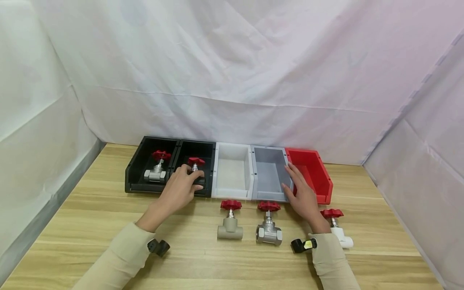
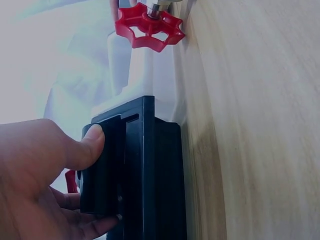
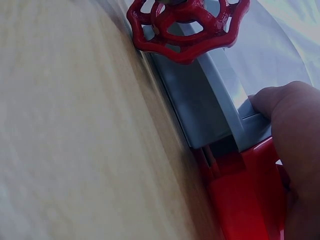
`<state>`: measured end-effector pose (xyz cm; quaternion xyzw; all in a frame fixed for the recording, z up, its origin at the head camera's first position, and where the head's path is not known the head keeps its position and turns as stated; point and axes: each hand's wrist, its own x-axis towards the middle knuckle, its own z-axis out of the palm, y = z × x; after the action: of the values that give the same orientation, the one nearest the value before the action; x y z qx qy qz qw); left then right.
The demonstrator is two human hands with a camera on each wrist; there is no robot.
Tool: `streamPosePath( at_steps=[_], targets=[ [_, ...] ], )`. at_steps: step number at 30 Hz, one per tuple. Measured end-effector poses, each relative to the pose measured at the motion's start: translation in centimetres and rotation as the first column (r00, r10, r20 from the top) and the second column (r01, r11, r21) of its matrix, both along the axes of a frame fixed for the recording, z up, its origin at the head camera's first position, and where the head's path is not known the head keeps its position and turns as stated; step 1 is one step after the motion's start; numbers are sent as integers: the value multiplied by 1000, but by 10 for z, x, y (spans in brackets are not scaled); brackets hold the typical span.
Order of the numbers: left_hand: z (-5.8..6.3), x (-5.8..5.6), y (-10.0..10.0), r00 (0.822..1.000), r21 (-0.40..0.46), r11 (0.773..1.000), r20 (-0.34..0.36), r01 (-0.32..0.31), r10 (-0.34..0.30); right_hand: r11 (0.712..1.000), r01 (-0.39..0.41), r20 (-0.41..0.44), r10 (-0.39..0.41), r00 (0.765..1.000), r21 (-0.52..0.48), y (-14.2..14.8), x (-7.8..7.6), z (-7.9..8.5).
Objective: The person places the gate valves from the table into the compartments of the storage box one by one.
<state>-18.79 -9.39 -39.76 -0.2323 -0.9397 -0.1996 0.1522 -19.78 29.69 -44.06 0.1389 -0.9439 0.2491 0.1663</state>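
In the head view my left hand (image 1: 180,186) reaches into the second black bin (image 1: 212,171). It pinches a black-bodied valve with a red handwheel (image 1: 196,161). The left wrist view shows the thumb on the black body (image 2: 100,175), just over the bin's front edge. My right hand (image 1: 305,201) rests with extended fingers over the wall between the grey bin (image 1: 269,177) and the red bin (image 1: 322,177); in the right wrist view the thumb (image 3: 285,100) touches the grey rim. A metal valve (image 1: 156,174) with a red handwheel stands in the leftmost black bin (image 1: 132,173).
On the wooden table (image 1: 203,262), before the bins, stand a beige valve (image 1: 230,229), a metal valve (image 1: 268,233) and a white valve (image 1: 340,237) partly behind the right wrist. A white bin (image 1: 232,173) sits mid-row. White cloth (image 1: 232,80) hangs behind.
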Motion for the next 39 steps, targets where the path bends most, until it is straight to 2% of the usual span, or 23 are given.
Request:
streamPosePath(
  at_steps=[22,30,39],
  targets=[
    [-7,-11,5,997,-37,998,57,-46,48,1000,-2,-5,2,1000,-6,0,0,0],
    [-12,-17,7,997,-49,997,45,-62,64,1000,8,-5,-8,1000,-1,0,1,-1],
    [-14,-23,7,993,-67,995,82,-75,80,1000,3,0,-3,1000,0,0,2,1]
  ],
)
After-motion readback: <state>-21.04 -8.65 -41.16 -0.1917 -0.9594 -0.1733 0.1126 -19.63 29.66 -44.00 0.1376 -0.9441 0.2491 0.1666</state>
